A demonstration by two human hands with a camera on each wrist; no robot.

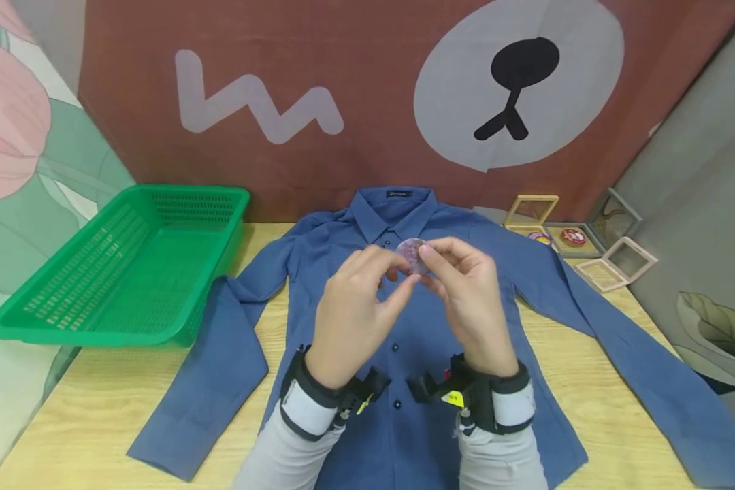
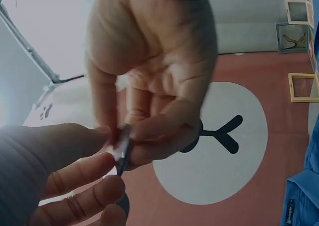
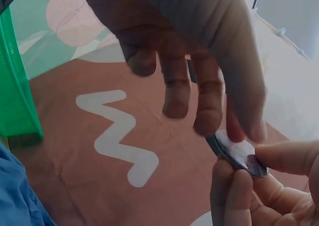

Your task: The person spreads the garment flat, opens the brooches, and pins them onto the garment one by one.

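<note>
A round, purple glittery badge (image 1: 412,255) is held up above the middle of a blue button shirt (image 1: 367,327). My right hand (image 1: 474,303) pinches it between thumb and fingers. The right wrist view shows the badge (image 3: 242,155) tilted, with the right thumb on its pale face and fingers behind. My left hand (image 1: 358,313) is at the badge's near-left edge, thumb and forefinger tips close to it. In the left wrist view the badge (image 2: 124,148) is almost edge-on, and whether the left fingertips pinch it or only touch it is unclear.
A green plastic basket (image 1: 184,333) stands at the left, beside the shirt's folded sleeve. At the back right are small open frame boxes (image 1: 617,264), a red badge (image 1: 573,237) and a purple badge (image 1: 540,238). A brown printed cloth (image 1: 367,163) hangs behind.
</note>
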